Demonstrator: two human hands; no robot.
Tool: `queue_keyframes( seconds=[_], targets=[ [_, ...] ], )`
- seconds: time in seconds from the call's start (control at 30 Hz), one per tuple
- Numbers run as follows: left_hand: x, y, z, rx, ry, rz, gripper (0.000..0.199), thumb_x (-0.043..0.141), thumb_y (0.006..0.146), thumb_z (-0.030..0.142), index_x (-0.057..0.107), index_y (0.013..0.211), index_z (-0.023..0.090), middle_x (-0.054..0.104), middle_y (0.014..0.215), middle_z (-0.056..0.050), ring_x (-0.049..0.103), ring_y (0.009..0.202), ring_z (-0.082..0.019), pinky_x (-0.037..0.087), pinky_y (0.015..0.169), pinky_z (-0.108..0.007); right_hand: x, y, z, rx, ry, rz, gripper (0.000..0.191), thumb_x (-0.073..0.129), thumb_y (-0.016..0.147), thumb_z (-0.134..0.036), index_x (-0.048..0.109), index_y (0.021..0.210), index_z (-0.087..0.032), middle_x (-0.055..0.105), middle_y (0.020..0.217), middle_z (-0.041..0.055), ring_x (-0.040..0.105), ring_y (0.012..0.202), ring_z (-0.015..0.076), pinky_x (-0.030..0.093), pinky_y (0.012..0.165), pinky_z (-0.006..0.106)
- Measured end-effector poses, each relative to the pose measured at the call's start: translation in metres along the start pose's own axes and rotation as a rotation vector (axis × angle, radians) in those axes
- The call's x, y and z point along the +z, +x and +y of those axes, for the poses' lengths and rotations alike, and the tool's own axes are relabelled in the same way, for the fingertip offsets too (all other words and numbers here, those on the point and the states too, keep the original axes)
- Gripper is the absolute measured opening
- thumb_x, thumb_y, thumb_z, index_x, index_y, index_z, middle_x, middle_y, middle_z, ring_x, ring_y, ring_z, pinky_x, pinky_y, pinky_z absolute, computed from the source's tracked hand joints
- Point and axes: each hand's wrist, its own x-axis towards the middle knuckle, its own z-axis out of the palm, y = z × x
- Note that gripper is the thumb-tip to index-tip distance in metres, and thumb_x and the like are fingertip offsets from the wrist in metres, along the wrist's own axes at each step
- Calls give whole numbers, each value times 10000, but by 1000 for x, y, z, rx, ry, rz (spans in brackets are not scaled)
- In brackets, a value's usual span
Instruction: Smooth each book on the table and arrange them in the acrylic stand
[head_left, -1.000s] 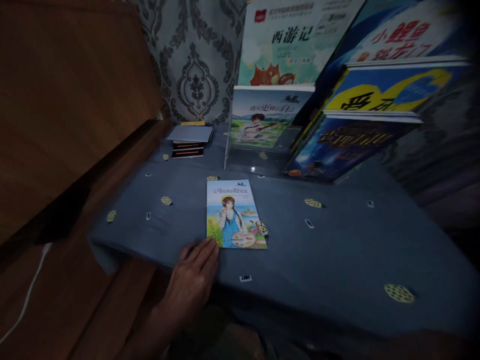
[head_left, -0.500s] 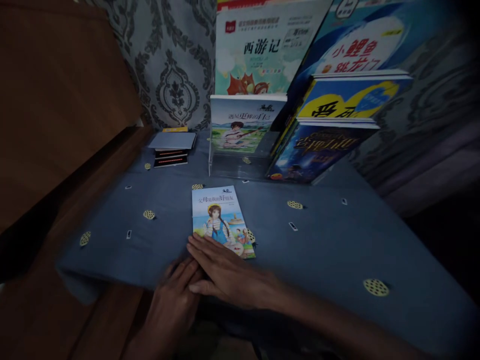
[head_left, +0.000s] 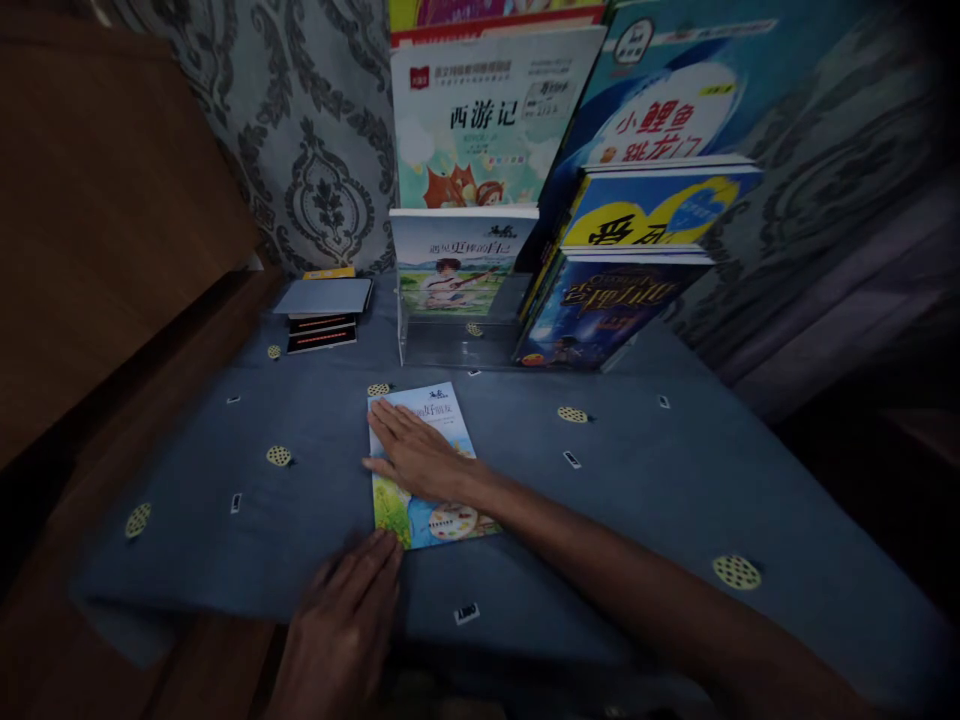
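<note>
The book [head_left: 442, 525] lies flat on the counter [head_left: 637, 520], at one o'clock from the left hand [head_left: 345, 620], whose extended fingers meet its seven-o'clock corner without visible grip. The right hand [head_left: 420, 455], nearer, rests open and flat across the cover (part of the title is hidden), grasping nothing. Long axis: six to twelve, tilted slightly toward eleven; title end at twelve.
</note>
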Motion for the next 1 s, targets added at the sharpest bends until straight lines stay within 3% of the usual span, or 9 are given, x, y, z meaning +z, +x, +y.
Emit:
queue_keyframes(
  seconds=[0.13, 0.37, 0.47, 0.57, 0.67, 0.83, 0.9, 1.0],
  targets=[
    [11, -4, -1, -24, 4, 116, 503, 402, 917, 81, 575, 1380, 170, 735, 1208, -92, 721, 1038, -191, 579, 846, -295, -1, 5, 23, 75, -65, 81, 668, 406, 1026, -447, 363, 1507, 13, 291, 1603, 243, 213, 1527, 297, 216, 1257, 464],
    [13, -7, 2, -18, 32, 36, 460, 385, 941, 94, 612, 1333, 172, 712, 1260, -94, 694, 1113, -191, 570, 875, -297, -3, -16, 51, 217, -97, 187, 643, 326, 1034, -450, 405, 1492, -5, 333, 1584, 258, 260, 1515, 315, 226, 1236, 519],
    [24, -8, 3, -79, 98, 48, 437, 370, 987, 164, 560, 1380, 162, 681, 1314, -106, 663, 1180, -195, 555, 928, -326, -3, -25, 51, 256, -77, 235, 650, 312, 1033, -446, 405, 1487, 9, 331, 1581, 270, 254, 1517, 319, 229, 1230, 536],
    [41, -2, -9, -102, 146, 17, 434, 370, 1022, 277, 514, 1403, 129, 614, 1401, -142, 606, 1275, -224, 529, 996, -392, -1, -28, 48, 293, -75, 243, 655, 329, 1025, -438, 402, 1485, 23, 320, 1583, 278, 247, 1517, 330, 248, 1222, 538],
    [51, 16, -37, -105, 141, -60, 503, 383, 1029, 379, 456, 1443, 104, 537, 1468, -185, 533, 1357, -257, 499, 1038, -442, 1, -29, 50, 290, -78, 252, 640, 324, 1025, -432, 403, 1492, -3, 325, 1586, 264, 260, 1513, 329, 261, 1215, 545],
    [56, 73, -79, -153, 36, -273, 635, 347, 1037, 485, 374, 1492, 42, 425, 1530, -248, 379, 1462, -294, 394, 1133, -517, 4, -31, 71, 215, 55, 274, 653, 280, 1031, -490, 440, 1487, -51, 369, 1577, 232, 295, 1501, 315, 279, 1213, 543],
    [59, 96, -83, -171, -10, -316, 653, 346, 1036, 496, 362, 1496, 32, 365, 1561, -257, 317, 1491, -302, 336, 1164, -546, 5, -31, 82, 186, 160, 311, 679, 262, 1021, -565, 479, 1476, -110, 419, 1561, 193, 332, 1488, 301, 288, 1213, 545],
    [64, 120, -72, -137, -81, -362, 667, 362, 1028, 517, 321, 1529, 79, 313, 1594, -234, 260, 1514, -304, 220, 1198, -607, 2, -31, 93, 173, 346, 344, 743, 275, 976, -683, 532, 1448, -170, 472, 1536, 144, 372, 1470, 287, 279, 1223, 534]
  ],
)
